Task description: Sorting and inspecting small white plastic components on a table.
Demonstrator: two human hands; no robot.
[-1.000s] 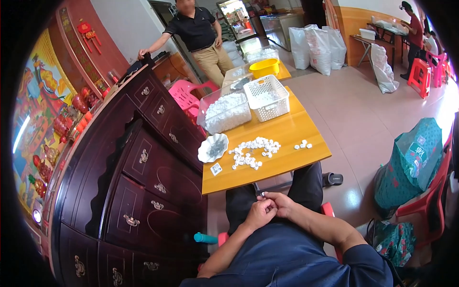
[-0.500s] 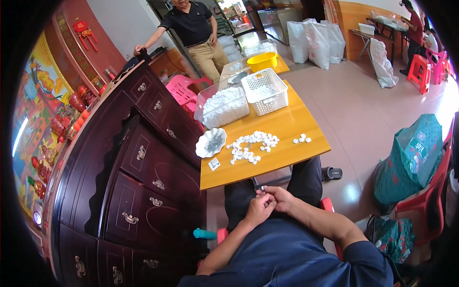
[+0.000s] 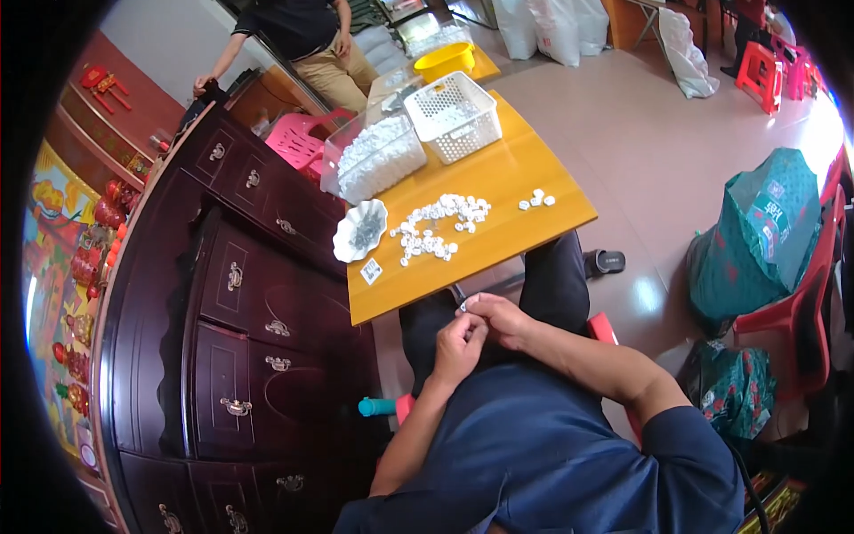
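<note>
Over my lap, just off the table's near edge, my two hands meet. My right hand [image 3: 500,320] is closed, its fingertips pinching a small white piece [image 3: 463,308]. Against it rests my left hand [image 3: 458,349] with fingers curled in; whatever lies between them is hidden. Many small white round pieces [image 3: 429,242] are spread over the wooden table [image 3: 498,233], and a little group of similar white pieces [image 3: 536,199] sits apart on the right. At the table's left edge stands a scalloped white dish [image 3: 342,240] of small greyish clear parts, with a small printed square [image 3: 371,271] beside it.
Farther back are a clear bin [image 3: 378,182] heaped with white pieces, a white perforated basket [image 3: 463,138] and a yellow tub [image 3: 445,60]. A dark wooden cabinet [image 3: 258,334] flanks my left. At right, a teal bag [image 3: 756,236] rests by a red chair [image 3: 796,307]. Another person [image 3: 302,44] stands behind the table.
The whole view has tipped downward, so the table and my hands appear higher and farther left. My hands stay together, with the small white piece still at the right fingertips.
</note>
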